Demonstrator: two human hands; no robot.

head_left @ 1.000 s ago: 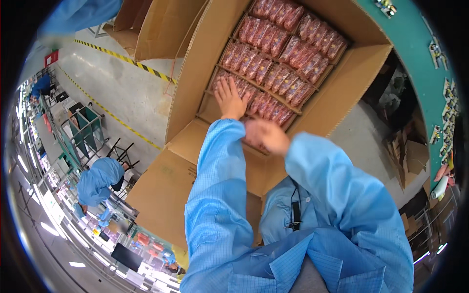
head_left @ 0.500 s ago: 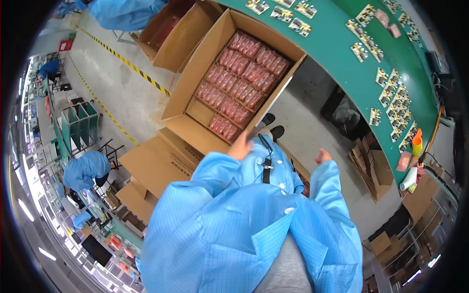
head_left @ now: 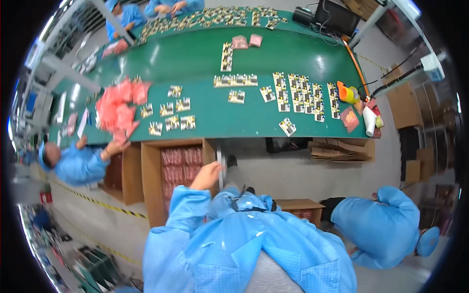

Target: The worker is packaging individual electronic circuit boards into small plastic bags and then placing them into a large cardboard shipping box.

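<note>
My left hand point(head_left: 207, 177) is just beside the right wall of an open cardboard box point(head_left: 208, 151). Its fingers are loosely extended and no object shows in them; whether they touch the box wall is unclear. Inside the box lie rows of pink bagged packs point(head_left: 174, 173). My right hand is out of sight. In front of me, the green table point(head_left: 220, 124) carries small circuit boards point(head_left: 236, 96) with black and yellow parts, some loose and some in rows. The closest to my side are a loose board point(head_left: 287, 127) and a small group point(head_left: 172, 123) at the left.
A co-worker point(head_left: 80, 163) at the left reaches to a pile of pink bags point(head_left: 117, 107). Another person point(head_left: 376, 227) bends at the right by a second carton point(head_left: 298, 205). An orange bottle point(head_left: 345, 93) and a white roll point(head_left: 369, 121) stand at the table's right end. Flattened cardboard point(head_left: 342, 149) lies beneath.
My body and view have turned right to face the table. The filled box now sits at my left front. My right hand has left the view, and a bending person has appeared at right.
</note>
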